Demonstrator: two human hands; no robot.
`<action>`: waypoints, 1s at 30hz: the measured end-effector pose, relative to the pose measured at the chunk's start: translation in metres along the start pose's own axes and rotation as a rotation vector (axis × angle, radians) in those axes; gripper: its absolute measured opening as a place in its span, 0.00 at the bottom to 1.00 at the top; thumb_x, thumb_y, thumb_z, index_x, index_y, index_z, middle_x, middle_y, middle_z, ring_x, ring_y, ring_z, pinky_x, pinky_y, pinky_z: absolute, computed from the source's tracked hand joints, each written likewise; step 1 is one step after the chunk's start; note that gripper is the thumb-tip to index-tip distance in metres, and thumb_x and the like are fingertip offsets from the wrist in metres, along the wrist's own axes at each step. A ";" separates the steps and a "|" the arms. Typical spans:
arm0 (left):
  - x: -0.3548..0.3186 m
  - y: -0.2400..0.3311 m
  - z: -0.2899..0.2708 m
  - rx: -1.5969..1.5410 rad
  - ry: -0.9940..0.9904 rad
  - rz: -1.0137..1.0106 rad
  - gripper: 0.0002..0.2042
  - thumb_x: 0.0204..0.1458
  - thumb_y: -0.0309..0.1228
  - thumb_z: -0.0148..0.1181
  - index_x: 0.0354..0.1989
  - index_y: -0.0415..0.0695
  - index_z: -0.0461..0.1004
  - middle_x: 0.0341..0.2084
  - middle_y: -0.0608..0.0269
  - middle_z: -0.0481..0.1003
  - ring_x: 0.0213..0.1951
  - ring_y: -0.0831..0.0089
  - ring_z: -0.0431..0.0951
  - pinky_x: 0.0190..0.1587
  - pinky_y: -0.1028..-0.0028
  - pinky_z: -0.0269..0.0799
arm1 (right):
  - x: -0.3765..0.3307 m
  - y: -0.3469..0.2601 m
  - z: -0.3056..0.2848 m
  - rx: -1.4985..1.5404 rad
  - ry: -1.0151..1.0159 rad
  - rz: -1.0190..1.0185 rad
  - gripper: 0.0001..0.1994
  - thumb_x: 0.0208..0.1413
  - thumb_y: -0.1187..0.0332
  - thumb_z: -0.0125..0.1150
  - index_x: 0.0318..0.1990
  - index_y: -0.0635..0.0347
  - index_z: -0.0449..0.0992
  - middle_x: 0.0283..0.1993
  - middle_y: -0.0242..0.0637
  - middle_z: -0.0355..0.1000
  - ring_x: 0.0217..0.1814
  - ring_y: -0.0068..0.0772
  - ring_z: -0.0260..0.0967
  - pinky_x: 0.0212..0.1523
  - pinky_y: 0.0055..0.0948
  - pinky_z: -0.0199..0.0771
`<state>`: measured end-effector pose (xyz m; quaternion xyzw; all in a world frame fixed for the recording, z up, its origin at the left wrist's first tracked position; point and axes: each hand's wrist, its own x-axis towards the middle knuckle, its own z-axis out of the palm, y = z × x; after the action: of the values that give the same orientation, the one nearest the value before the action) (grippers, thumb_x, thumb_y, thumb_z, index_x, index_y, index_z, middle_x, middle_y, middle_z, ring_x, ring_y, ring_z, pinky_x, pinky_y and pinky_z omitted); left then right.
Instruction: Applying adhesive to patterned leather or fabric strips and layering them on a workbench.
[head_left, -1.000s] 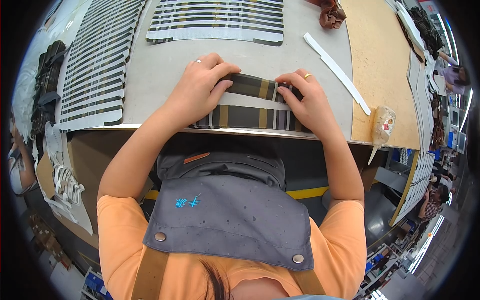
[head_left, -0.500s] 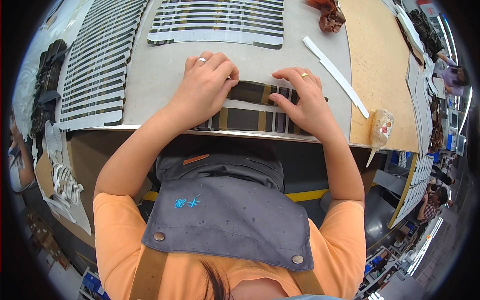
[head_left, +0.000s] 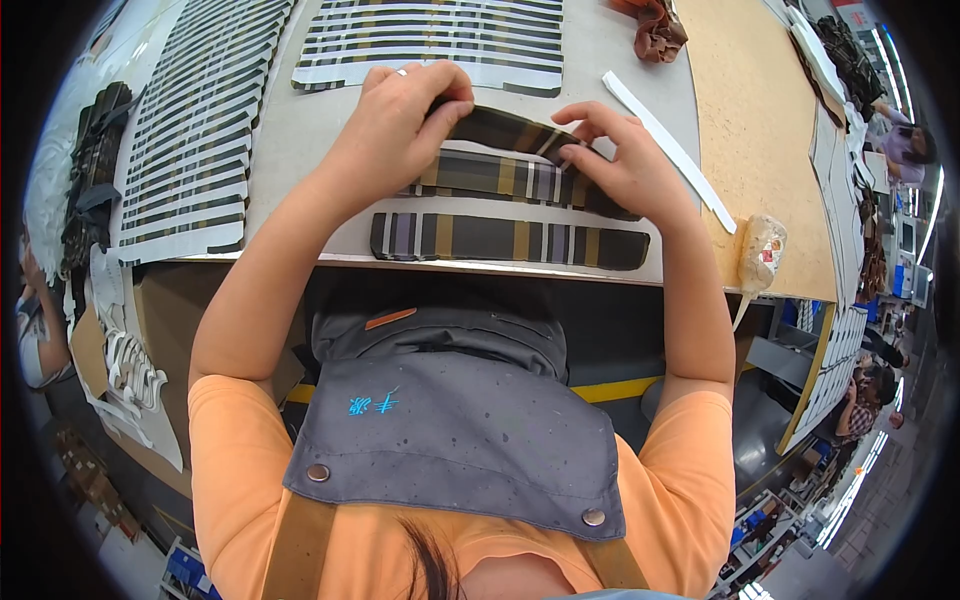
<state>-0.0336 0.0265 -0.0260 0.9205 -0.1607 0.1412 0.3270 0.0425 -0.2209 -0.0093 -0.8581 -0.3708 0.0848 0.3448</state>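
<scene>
My left hand [head_left: 412, 122] pinches the left end of a dark plaid strip [head_left: 510, 132] between thumb and fingers. That strip is lifted and bowed above the table. My right hand [head_left: 628, 158] grips it near its right end, the thumb against the strip and the index finger curved above. Below it a second plaid strip [head_left: 500, 178], in brown, mustard, white and purple, lies on the table, its right part beneath my right hand. Closest to the table's front edge rests a third plaid strip [head_left: 500, 238], flat and fully visible.
Rows of plaid strips on white backing [head_left: 430, 50] lie ahead, with another sheet of rows [head_left: 195, 140] to the left. On the right are a white narrow strip [head_left: 680, 165], a crumpled brown piece [head_left: 660, 35] and a wrapped bottle with a thin nozzle [head_left: 763, 255]. Other people are at far right.
Both hands have moved away from the table's front edge, raising a plaid strip between them. The two strips below now show more fully. My right hand has closed on the lifted strip.
</scene>
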 end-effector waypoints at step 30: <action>-0.012 0.014 0.028 -0.053 -0.253 -0.112 0.09 0.48 0.25 0.58 0.38 0.43 0.70 0.34 0.59 0.68 0.41 0.59 0.68 0.45 0.64 0.62 | -0.024 0.003 0.022 0.072 -0.054 0.122 0.09 0.47 0.72 0.64 0.35 0.60 0.72 0.33 0.36 0.68 0.40 0.36 0.66 0.43 0.33 0.66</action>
<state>-0.0461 0.0005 -0.0430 0.9295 -0.1528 0.0013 0.3356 0.0187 -0.2275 -0.0303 -0.8634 -0.3239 0.1420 0.3598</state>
